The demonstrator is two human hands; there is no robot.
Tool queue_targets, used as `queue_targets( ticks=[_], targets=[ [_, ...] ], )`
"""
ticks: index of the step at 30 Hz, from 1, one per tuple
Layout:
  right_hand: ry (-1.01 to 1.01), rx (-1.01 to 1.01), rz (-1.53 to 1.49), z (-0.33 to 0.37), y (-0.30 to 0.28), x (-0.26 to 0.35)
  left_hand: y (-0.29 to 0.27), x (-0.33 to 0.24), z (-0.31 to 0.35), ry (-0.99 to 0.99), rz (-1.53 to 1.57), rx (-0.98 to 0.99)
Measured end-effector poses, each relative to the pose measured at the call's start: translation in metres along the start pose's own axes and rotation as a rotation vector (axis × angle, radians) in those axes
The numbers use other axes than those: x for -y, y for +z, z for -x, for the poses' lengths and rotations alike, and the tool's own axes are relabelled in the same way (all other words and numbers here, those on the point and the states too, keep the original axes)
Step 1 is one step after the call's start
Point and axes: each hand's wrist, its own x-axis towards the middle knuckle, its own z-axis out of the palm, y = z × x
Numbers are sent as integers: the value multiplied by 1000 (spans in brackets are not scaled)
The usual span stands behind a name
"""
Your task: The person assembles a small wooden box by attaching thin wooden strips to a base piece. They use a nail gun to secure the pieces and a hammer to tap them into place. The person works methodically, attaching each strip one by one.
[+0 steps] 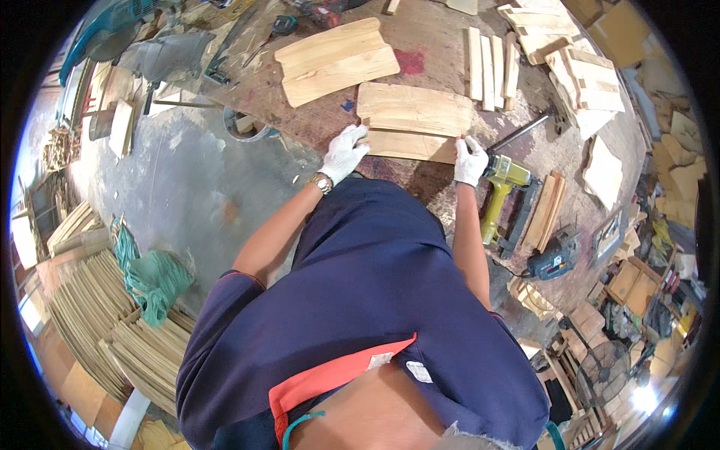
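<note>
Two pale wooden boards lie edge to edge on the workbench in front of me. The far board (414, 106) is wider and has a curved far edge; a thin dark gap runs between it and the narrower near board (411, 145). My left hand (346, 153), in a white knit glove, grips the near board's left end with its fingers closed. At the opposite end my right hand (470, 160), gloved alike, pinches the corner. Just right of that hand sits a yellow-green nail gun (504, 189), its hose fitting pointing up and away.
Another shaped wooden panel (337, 61) lies farther back. Wood strips (491, 71) and stacked pieces (585, 79) occupy the far right. A jigsaw (555, 256) rests near short slats (545, 211). A mitre saw (112, 37) stands far left, and slat bundles (94, 307) lie lower left.
</note>
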Motion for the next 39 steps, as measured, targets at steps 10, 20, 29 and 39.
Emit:
queue_targets(
  ticks=[10, 20, 29, 39],
  targets=[
    [14, -11, 18, -2, 0, -1, -4, -6, 0, -25, 22, 25],
    [22, -14, 17, -2, 0, -4, -3, -1, -1, -42, -12, 44],
    [-54, -15, 38, -2, -2, -7, 3, 8, -1, -51, 16, 8],
    [-7, 42, 33, 2, -1, 7, 1, 0, -1, -46, 70, -26]
  ],
)
